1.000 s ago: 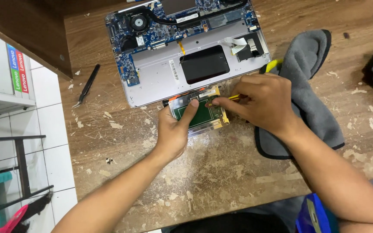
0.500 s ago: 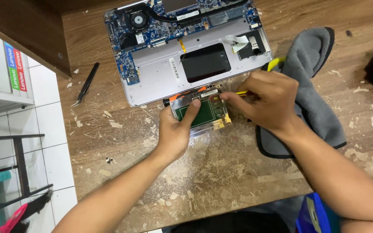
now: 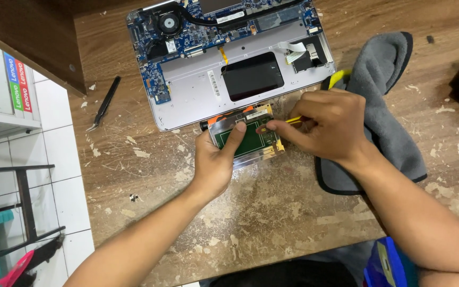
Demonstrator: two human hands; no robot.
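Note:
A small silver module with a green circuit board (image 3: 251,141) lies on the worn wooden table (image 3: 272,212), just in front of an opened laptop (image 3: 229,58). My left hand (image 3: 216,159) holds the module's left side, its thumb resting on the green board. Gripped in my right hand (image 3: 328,125) is a yellow-handled tool (image 3: 293,120), its tip touching the board's upper right part. The tool's yellow end (image 3: 338,78) sticks out above the hand.
The laptop shows a blue mainboard, a fan (image 3: 170,23) and a black rectangular opening (image 3: 252,76). A grey cloth (image 3: 389,95) lies to the right, under my right forearm. Black tweezers (image 3: 104,103) lie at the left near the table edge. White floor tiles are beyond it.
Both hands stay on the module. The right hand with the tool has shifted slightly, and the module sits a little differently under the left thumb.

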